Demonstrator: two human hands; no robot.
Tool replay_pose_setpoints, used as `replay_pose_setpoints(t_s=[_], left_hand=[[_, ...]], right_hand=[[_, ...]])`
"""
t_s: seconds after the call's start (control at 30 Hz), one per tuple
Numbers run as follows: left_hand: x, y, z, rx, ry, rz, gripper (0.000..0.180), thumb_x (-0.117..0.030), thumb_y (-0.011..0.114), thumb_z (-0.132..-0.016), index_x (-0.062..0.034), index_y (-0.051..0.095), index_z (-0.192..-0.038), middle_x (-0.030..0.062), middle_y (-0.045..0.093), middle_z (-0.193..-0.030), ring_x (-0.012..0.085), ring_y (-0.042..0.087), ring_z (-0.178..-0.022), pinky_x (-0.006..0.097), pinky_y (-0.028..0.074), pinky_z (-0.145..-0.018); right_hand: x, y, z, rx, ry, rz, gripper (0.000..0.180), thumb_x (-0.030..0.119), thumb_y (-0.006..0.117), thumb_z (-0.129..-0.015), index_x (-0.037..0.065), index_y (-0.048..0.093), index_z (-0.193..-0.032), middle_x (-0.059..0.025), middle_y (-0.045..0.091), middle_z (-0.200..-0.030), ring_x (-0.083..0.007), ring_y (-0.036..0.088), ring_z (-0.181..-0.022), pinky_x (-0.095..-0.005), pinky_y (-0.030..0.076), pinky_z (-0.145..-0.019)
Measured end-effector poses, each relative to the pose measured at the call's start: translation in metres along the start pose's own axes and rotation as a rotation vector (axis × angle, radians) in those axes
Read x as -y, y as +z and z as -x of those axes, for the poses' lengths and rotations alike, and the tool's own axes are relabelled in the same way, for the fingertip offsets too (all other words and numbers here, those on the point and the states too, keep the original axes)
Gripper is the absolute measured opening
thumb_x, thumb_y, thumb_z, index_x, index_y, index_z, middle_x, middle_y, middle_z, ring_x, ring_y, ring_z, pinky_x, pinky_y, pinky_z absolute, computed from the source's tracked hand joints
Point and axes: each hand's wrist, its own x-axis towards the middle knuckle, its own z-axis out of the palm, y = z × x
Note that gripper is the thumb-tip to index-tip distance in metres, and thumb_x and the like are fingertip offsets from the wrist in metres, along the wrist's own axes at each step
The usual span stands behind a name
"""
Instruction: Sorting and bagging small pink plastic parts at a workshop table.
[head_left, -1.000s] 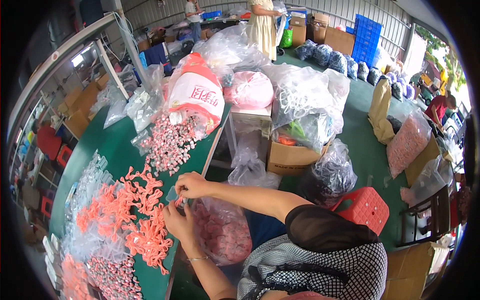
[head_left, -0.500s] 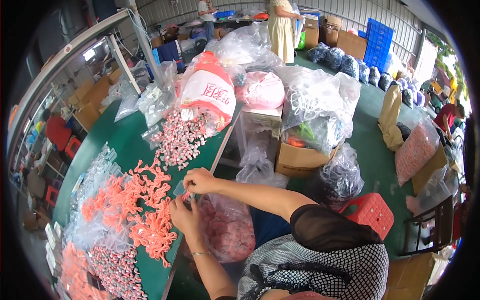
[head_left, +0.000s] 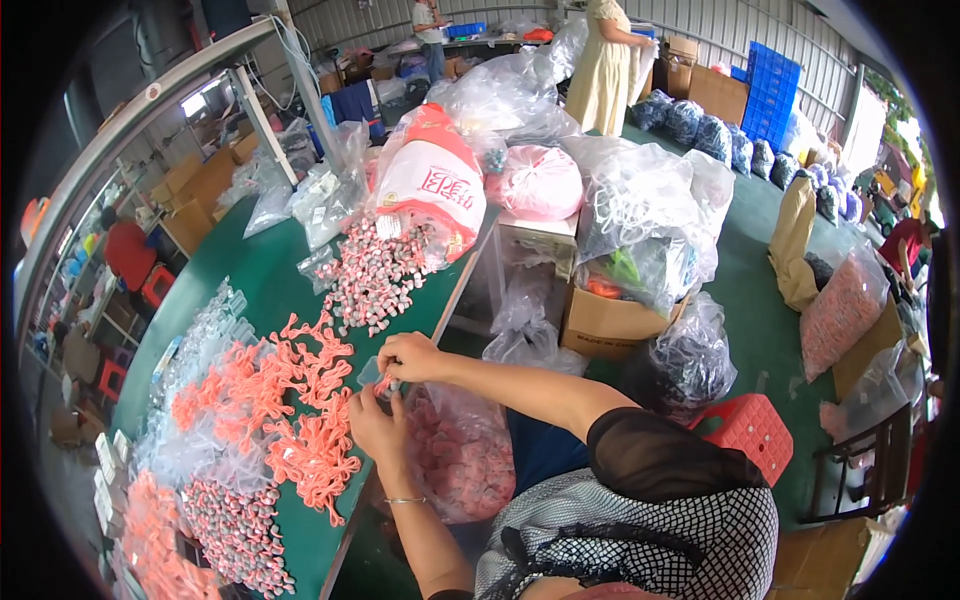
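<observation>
At the table's right edge my two hands meet over a small clear plastic box (head_left: 368,373), its flap sticking up. My left hand (head_left: 378,428) is closed around the box's lower part. My right hand (head_left: 411,359) is pinched at its upper side, over a small grey and pink piece (head_left: 385,384) that my fingers partly cover. Left of them lie bundles of coral cord (head_left: 310,455) on the green table (head_left: 385,345). A heap of small pink and grey pieces (head_left: 372,280) spills from a red and white sack (head_left: 433,180) beyond my hands.
Clear plastic boxes (head_left: 215,330) pile up on the table's left. More pink and grey pieces (head_left: 235,535) lie near its front. Below my hands hangs a clear bag of pink pieces (head_left: 460,455). A red stool (head_left: 750,435) and a cardboard box (head_left: 610,325) stand to the right.
The whole view has shifted slightly to the right. My hands stay together at the box, the right fingers a little shifted on it.
</observation>
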Motion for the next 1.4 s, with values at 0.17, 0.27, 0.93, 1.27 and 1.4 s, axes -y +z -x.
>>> replay_pose_setpoints(t_s=[0.17,0.27,0.93,1.27,1.4], left_hand=[[0.008,0.0,0.0,-0.05,0.045,-0.036,0.039,-0.027,0.072,-0.078,-0.0053,0.061,-0.108,0.0136,0.06,-0.101,0.0345,0.06,-0.092,0.043,0.05,-0.074],[-0.001,-0.005,-0.004,-0.032,-0.007,-0.03,0.038,-0.027,0.073,-0.077,-0.0058,0.062,-0.107,0.0144,0.059,-0.097,0.0348,0.06,-0.087,0.043,0.05,-0.071],[-0.005,-0.008,-0.003,-0.065,-0.038,0.063,0.046,-0.024,0.074,-0.076,-0.0026,0.058,-0.114,0.0141,0.062,-0.095,0.0328,0.061,-0.087,0.042,0.049,-0.074],[-0.004,-0.009,-0.005,-0.025,-0.119,0.122,0.055,-0.024,0.077,-0.074,-0.0023,0.055,-0.119,0.0144,0.064,-0.096,0.0329,0.062,-0.091,0.042,0.05,-0.077],[-0.002,-0.011,-0.005,-0.005,-0.119,0.095,0.051,-0.025,0.078,-0.073,-0.0028,0.059,-0.115,0.0127,0.063,-0.096,0.0321,0.062,-0.092,0.042,0.05,-0.077]], right_hand=[[-0.003,0.003,-0.005,0.065,0.041,-0.045,0.01,0.015,0.065,-0.072,0.013,0.072,-0.08,-0.0052,0.066,-0.08,-0.0228,0.066,-0.08,-0.0388,0.052,-0.071],[-0.007,-0.007,-0.012,0.14,0.157,-0.276,0.012,0.012,0.066,-0.08,0.009,0.071,-0.089,-0.007,0.067,-0.084,-0.019,0.065,-0.071,-0.0342,0.052,-0.067],[0.006,-0.018,-0.038,0.271,-0.156,0.061,0.021,0.001,0.07,-0.073,0.001,0.06,-0.091,-0.0103,0.058,-0.082,-0.0213,0.059,-0.07,-0.0315,0.048,-0.064],[0.022,-0.029,-0.004,0.12,-0.276,-0.035,0.01,0.003,0.067,-0.078,0.002,0.059,-0.085,-0.011,0.058,-0.077,-0.0264,0.058,-0.065,-0.0355,0.046,-0.059],[0.022,-0.028,0.006,0.097,-0.265,-0.044,0.013,0.003,0.066,-0.078,0.003,0.062,-0.09,-0.0113,0.062,-0.083,-0.0266,0.061,-0.07,-0.0356,0.049,-0.062]])
